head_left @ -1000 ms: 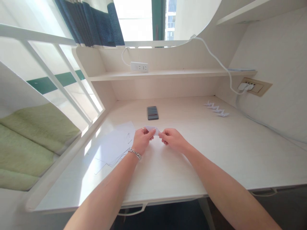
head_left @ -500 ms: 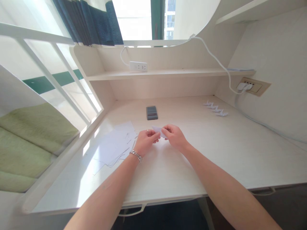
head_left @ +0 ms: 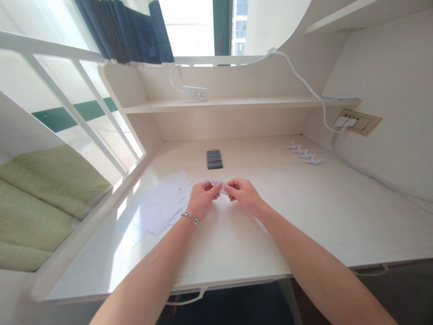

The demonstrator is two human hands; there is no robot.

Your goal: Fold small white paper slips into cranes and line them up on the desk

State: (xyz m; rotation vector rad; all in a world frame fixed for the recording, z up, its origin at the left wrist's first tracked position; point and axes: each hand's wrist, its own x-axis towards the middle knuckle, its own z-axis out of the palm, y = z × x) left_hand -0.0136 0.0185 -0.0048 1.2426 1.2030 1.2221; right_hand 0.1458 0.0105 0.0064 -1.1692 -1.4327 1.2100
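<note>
A small piece of folded white paper (head_left: 222,188) is pinched between my two hands, just above the desk. My left hand (head_left: 204,197), with a ring and a chain bracelet, grips its left side between thumb and fingers. At its right side, the thumb and fingers of my right hand (head_left: 244,194) are closed on it as well. Much of the paper is hidden behind the fingers, so its exact folds cannot be made out. Several loose white sheets (head_left: 158,201) lie spread to the left of my left hand.
Beyond my hands lies a dark, blurred-out rectangular object (head_left: 214,159). Several white paper cranes (head_left: 304,153) stand in a row at the back right of the desk (head_left: 304,216). A power strip (head_left: 195,93) rests on the shelf, and a white cable hangs down to a wall socket (head_left: 360,123).
The folded paper has turned flatter and shows less between my fingers. My left hand has shifted slightly left, and my right hand has moved slightly down and left.
</note>
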